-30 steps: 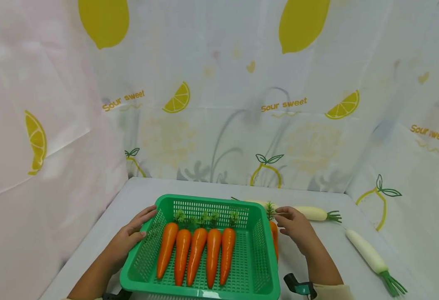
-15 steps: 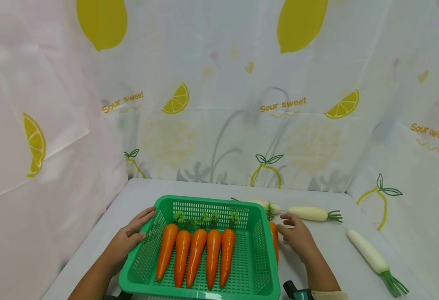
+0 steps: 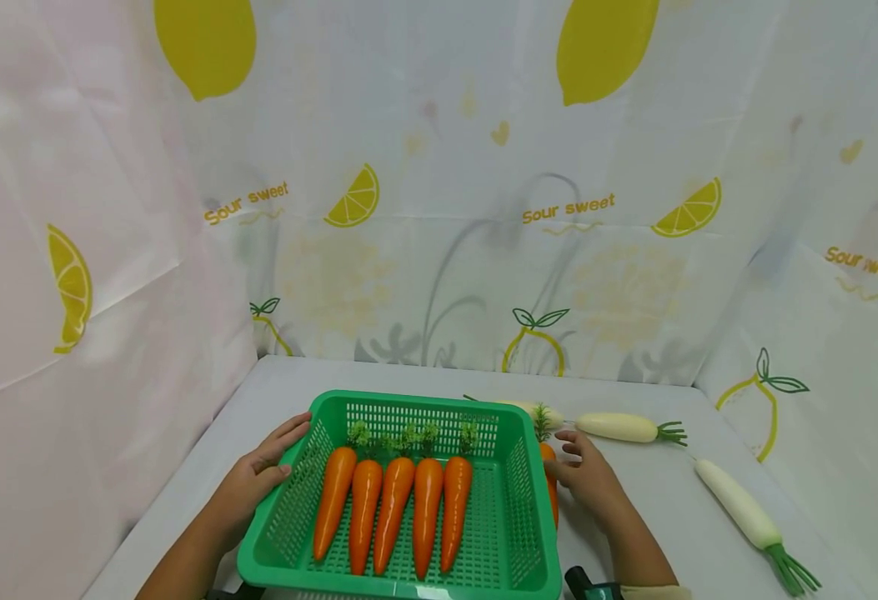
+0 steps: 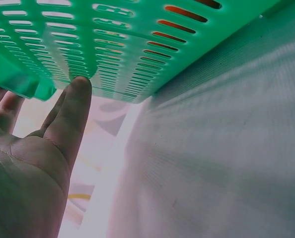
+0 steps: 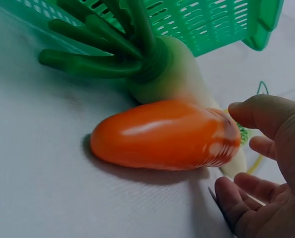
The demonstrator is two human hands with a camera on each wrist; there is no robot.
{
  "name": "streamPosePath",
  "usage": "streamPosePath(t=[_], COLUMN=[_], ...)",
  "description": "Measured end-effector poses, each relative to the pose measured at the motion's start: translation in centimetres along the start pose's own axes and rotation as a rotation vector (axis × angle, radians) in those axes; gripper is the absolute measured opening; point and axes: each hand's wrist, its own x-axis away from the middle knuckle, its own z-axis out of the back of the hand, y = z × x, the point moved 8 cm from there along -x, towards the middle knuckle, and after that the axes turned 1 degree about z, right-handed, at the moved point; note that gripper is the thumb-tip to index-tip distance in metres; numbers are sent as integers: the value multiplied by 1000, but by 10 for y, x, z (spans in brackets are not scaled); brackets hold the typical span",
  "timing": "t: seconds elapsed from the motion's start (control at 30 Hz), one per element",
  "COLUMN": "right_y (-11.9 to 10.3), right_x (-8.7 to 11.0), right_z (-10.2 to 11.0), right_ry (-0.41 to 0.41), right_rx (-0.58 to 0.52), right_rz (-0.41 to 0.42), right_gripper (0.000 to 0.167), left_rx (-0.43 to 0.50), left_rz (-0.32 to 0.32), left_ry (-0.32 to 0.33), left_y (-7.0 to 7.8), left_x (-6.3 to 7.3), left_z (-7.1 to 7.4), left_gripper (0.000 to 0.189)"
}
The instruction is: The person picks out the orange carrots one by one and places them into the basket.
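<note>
A green plastic basket (image 3: 425, 402) holds several orange carrots (image 3: 427, 508) with leafy tops. My left hand (image 3: 251, 483) rests at its left rim; in the left wrist view, a straight finger (image 4: 70, 116) touches the slotted outer wall. Outside the right wall lies another carrot (image 5: 162, 134), partly hidden by the basket in the head view. Around its leafy end my right hand (image 3: 592, 479) is spread, thumb (image 5: 259, 110) at the carrot's top and fingers below, with a gap showing. Between this carrot and the basket, the right wrist view shows a white radish (image 5: 180, 64).
Behind the basket's right corner lies a white radish (image 3: 547, 417), with a second radish (image 3: 619, 427) to its right. One more radish (image 3: 739, 504) lies at the right of the white table (image 3: 656, 492). Lemon-printed curtains (image 3: 439, 275) enclose the back and sides.
My right hand has moved down along the loose carrot, from its leafy top towards its orange body. The left hand and the basket have stayed in place.
</note>
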Motion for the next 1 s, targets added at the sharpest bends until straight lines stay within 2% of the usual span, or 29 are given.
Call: streamPosePath(t=[0.23,0.5,1.0], right_y=[0,3,6], right_x=[-3,-4,-5], right_z=[0,-4,-10], right_ry=[13,17,-20], right_rx=[53,64,20], right_rz=[22,29,13], right_gripper=[59,60,60], left_rx=[-13,-11,-10], left_rz=[0,-8,-4], left_ry=[4,-1,-19], left_y=[1,2,-1], left_x=[-2,0,-1], left_z=[0,0,0], left_gripper=[54,54,53])
